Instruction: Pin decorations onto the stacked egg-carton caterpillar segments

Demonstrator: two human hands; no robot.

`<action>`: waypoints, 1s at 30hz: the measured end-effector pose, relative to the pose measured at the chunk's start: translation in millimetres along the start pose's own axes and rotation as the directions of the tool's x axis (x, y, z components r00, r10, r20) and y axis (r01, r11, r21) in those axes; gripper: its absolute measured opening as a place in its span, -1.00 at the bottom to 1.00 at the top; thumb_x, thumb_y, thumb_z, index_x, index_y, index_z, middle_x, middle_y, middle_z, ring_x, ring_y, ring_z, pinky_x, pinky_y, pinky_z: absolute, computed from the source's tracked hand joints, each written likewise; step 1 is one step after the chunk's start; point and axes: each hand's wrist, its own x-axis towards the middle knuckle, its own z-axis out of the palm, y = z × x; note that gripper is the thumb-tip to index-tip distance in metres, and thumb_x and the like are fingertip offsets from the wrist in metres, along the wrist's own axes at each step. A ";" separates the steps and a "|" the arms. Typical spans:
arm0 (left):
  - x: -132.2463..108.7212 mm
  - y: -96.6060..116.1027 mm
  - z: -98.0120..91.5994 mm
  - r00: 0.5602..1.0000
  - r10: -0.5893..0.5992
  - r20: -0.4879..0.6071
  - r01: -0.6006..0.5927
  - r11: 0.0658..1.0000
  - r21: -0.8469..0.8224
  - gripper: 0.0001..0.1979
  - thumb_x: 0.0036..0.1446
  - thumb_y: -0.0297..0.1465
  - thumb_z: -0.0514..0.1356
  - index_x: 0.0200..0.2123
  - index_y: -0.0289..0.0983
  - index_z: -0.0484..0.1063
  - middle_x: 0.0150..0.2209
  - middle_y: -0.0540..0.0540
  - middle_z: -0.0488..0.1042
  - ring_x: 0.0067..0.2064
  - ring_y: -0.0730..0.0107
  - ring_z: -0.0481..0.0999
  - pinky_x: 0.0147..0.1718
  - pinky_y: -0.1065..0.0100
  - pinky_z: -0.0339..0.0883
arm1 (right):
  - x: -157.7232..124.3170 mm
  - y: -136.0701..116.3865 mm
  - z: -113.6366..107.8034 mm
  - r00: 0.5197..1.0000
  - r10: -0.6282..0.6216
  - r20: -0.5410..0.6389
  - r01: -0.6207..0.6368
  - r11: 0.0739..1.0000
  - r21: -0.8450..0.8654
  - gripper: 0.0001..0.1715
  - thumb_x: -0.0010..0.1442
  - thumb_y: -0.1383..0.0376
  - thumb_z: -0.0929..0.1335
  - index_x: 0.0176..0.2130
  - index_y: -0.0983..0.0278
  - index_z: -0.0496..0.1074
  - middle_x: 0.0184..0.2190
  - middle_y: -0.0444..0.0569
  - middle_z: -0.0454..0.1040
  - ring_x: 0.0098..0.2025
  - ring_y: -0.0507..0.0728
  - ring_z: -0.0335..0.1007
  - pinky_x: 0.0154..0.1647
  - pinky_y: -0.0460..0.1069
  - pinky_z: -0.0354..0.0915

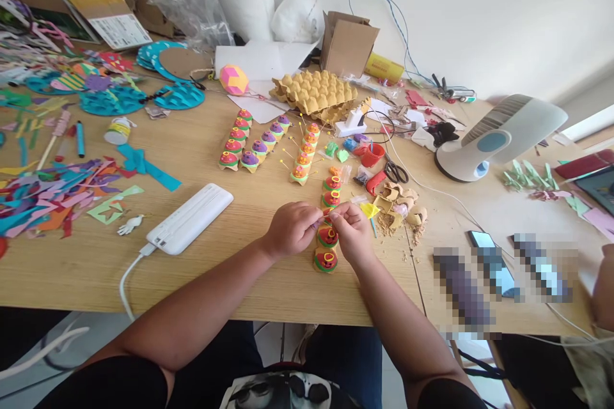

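Both hands meet over a row of egg-carton cups [327, 238] coated in red and green, with yellow rings and small dark dots on top. My left hand [295, 225] and my right hand [352, 228] have thumb and fingers pinched together at the middle of the row. A tiny reddish piece seems to show between the fingertips, too small to name. Beyond the hands stand more carton rows: a red one [235, 138], a purple one [267, 142] and an orange one [305, 153] with yellow-tipped sticks.
Left of my arms lies a white power bank [190, 218] with a cable. Carton scraps [396, 204], scissors [396, 171] and a red cup [371, 154] are to the right. A white fan [499, 134], phones [494, 262] and egg trays [316, 91] stand farther out. Another person's arm shows at the right edge.
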 end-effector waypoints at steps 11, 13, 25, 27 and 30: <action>1.0 2.1 3.9 0.999 -0.036 0.028 0.037 0.999 -0.029 -0.77 0.37 -0.39 0.04 -0.38 -0.21 0.36 -0.47 -0.07 0.41 -0.38 0.26 0.35 -0.34 0.24 0.07 | -2.8 -5.5 6.2 0.993 0.092 -0.071 -0.086 0.993 0.084 -0.74 0.00 0.18 0.48 -0.47 0.22 0.36 -0.61 -0.25 0.31 -0.59 -0.05 0.09 -0.55 -0.10 0.10; 1.6 3.1 4.7 0.998 -0.055 0.029 0.058 0.994 -0.090 -0.73 0.40 -0.35 0.01 -0.39 -0.22 0.33 -0.48 -0.07 0.40 -0.38 0.28 0.35 -0.34 0.25 0.08 | -2.1 -4.5 7.2 0.992 0.103 -0.072 -0.095 0.989 0.110 -0.74 -0.02 0.19 0.49 -0.48 0.23 0.36 -0.62 -0.25 0.30 -0.59 -0.05 0.08 -0.56 -0.10 0.08; 0.2 -7.0 -2.0 0.927 -0.374 0.023 0.339 0.810 -0.479 -0.68 0.42 -0.25 0.01 -0.41 -0.24 0.27 -0.52 0.07 0.23 -0.45 0.45 0.23 -0.37 0.36 0.09 | 41.9 -34.1 -87.4 0.837 -0.145 -0.528 -0.019 0.956 -0.292 -0.73 0.11 0.11 0.41 -0.41 0.20 0.31 -0.63 -0.29 0.16 -0.59 -0.02 0.00 -0.52 -0.08 -0.03; 0.2 -8.7 0.2 0.905 -0.425 0.034 0.383 0.776 -0.501 -0.67 0.41 -0.24 0.02 -0.42 -0.24 0.27 -0.54 0.08 0.21 -0.46 0.45 0.22 -0.38 0.36 0.08 | 42.2 -33.3 -98.8 0.854 -0.138 -0.502 -0.252 0.734 -0.631 -0.76 0.18 0.15 0.37 -0.44 0.23 0.37 -0.60 -0.19 0.27 -0.53 0.03 0.10 -0.46 -0.04 -0.01; 0.6 -11.4 2.8 0.869 -0.491 0.055 0.434 0.707 -0.558 -0.67 0.39 -0.22 0.04 -0.41 -0.24 0.29 -0.53 0.07 0.22 -0.44 0.44 0.23 -0.37 0.37 0.10 | 40.6 -34.1 -107.6 0.860 -0.011 -0.510 -0.476 0.341 -0.811 -0.66 0.31 0.15 0.28 -0.38 0.25 0.51 -0.47 -0.03 0.44 -0.43 0.11 0.22 -0.39 0.00 0.01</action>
